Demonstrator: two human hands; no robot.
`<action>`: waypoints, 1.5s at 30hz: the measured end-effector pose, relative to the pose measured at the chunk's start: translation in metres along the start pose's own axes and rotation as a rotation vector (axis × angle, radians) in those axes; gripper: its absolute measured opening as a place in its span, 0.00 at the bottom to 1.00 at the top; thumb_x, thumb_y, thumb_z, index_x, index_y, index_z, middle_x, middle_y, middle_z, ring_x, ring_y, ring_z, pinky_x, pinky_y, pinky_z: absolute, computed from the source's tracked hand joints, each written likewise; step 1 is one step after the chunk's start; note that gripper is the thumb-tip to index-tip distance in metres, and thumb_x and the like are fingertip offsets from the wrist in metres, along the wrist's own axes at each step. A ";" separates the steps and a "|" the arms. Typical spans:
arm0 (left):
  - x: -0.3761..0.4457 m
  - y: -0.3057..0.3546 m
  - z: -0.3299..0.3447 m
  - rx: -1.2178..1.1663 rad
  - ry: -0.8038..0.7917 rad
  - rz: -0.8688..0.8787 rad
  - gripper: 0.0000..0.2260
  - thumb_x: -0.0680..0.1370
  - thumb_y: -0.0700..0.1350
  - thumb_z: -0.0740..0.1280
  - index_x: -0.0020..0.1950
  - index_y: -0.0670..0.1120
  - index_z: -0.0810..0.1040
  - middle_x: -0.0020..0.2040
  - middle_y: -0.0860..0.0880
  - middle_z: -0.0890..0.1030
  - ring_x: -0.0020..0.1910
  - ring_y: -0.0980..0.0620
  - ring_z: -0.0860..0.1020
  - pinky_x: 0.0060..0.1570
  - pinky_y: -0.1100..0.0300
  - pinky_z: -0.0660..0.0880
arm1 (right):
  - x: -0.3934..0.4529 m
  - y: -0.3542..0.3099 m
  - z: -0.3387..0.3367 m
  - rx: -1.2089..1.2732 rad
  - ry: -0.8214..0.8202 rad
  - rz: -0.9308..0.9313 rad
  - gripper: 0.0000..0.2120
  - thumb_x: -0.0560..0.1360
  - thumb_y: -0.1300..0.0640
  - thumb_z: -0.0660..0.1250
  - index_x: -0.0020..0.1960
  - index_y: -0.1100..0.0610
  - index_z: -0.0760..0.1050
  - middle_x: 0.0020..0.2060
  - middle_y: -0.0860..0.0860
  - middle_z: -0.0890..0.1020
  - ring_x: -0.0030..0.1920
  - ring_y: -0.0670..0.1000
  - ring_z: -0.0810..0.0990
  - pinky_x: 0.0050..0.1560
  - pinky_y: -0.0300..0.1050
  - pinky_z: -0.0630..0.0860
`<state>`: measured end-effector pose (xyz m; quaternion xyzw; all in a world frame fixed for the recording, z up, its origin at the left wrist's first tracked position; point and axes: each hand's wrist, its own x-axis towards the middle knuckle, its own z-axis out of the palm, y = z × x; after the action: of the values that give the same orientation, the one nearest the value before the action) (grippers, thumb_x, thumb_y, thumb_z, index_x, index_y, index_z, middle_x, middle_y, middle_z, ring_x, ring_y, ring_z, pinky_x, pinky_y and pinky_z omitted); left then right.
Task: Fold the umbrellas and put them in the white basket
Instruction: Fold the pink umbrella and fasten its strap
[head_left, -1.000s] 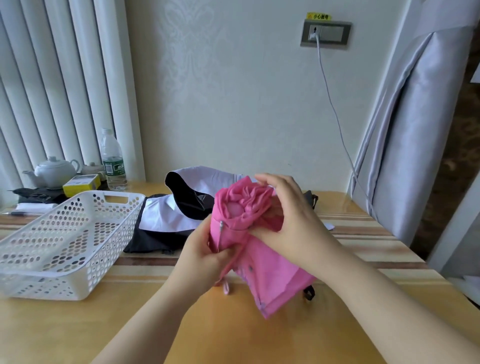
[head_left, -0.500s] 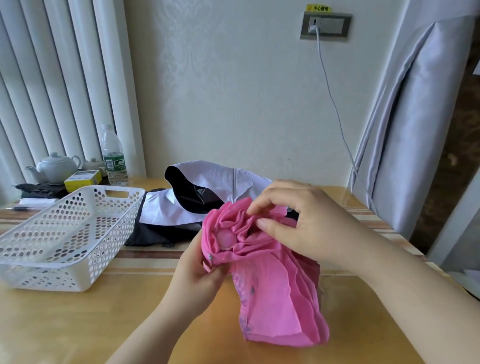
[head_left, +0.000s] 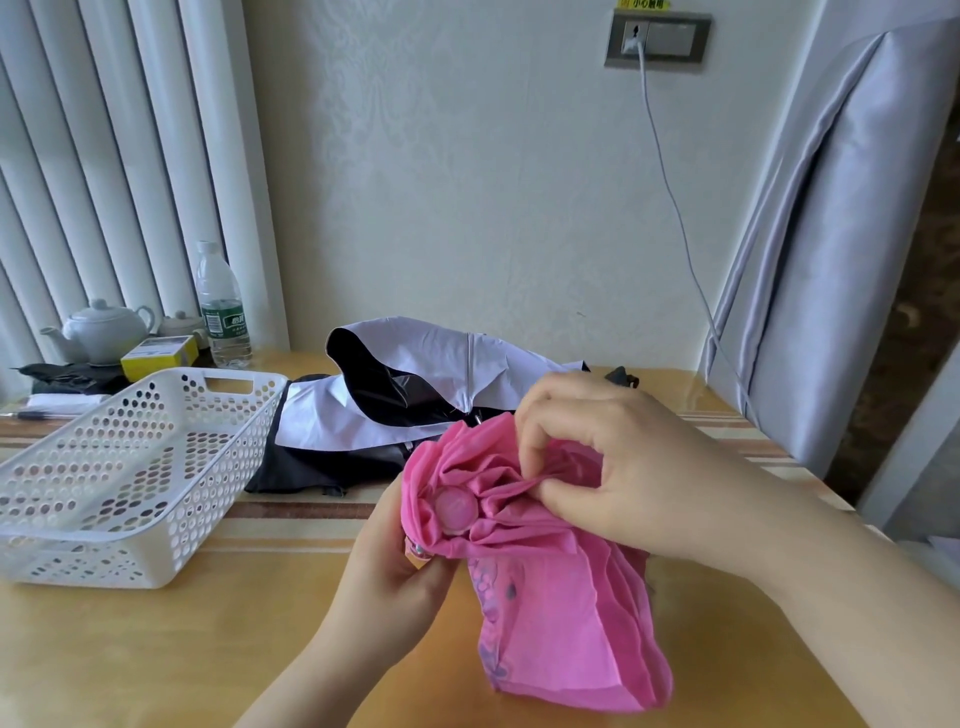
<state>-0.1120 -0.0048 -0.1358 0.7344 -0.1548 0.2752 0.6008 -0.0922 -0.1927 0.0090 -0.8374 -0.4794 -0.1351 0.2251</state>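
**Two umbrellas, one basket**

One white perforated plastic basket (head_left: 130, 467) is seen left of the left hand (head_left: 387, 577), which grips one pink fabric umbrella (head_left: 545, 566), cap end toward the camera, canopy trailing lower right. One black-and-white umbrella (head_left: 395, 405) lies behind. Pink folds are pinched by the right hand (head_left: 623, 467).

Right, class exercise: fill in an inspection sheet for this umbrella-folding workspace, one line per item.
Surface: glossy wooden table with striped runner.
Job's things: pink fabric umbrella in both hands, bunched, unfastened; black-and-white umbrella lying unfolded behind it; white perforated plastic basket holds no umbrella.
Clutter: white teapot, clear water bottle, yellow box, pen.
Hands: left hand grips the umbrella's top end; right hand pinches its folds.
Cables: white cable plugged into wall socket.
Surroundings: vertical blinds, grey curtain.
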 end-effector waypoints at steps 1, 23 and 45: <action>0.000 0.000 0.000 0.006 0.004 0.005 0.26 0.71 0.53 0.70 0.62 0.38 0.76 0.57 0.55 0.82 0.60 0.54 0.78 0.57 0.63 0.75 | 0.000 -0.001 -0.001 -0.010 0.030 -0.003 0.05 0.68 0.61 0.68 0.40 0.51 0.75 0.41 0.41 0.75 0.47 0.41 0.73 0.50 0.30 0.68; -0.005 -0.003 -0.001 0.186 -0.078 0.080 0.17 0.77 0.50 0.66 0.65 0.48 0.76 0.60 0.59 0.78 0.61 0.59 0.76 0.58 0.65 0.73 | 0.006 -0.019 -0.006 0.207 -0.281 0.098 0.10 0.66 0.59 0.61 0.42 0.46 0.74 0.40 0.37 0.76 0.41 0.47 0.77 0.44 0.43 0.75; 0.014 0.009 -0.010 0.261 -0.182 0.148 0.20 0.75 0.46 0.67 0.65 0.40 0.75 0.58 0.69 0.75 0.57 0.69 0.74 0.53 0.75 0.68 | 0.010 -0.004 -0.002 0.445 -0.230 0.223 0.19 0.76 0.67 0.66 0.53 0.41 0.77 0.53 0.35 0.80 0.58 0.36 0.77 0.63 0.32 0.70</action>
<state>-0.1076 0.0044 -0.1190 0.8146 -0.2253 0.2687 0.4621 -0.0906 -0.1842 0.0159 -0.8246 -0.4247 0.0953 0.3613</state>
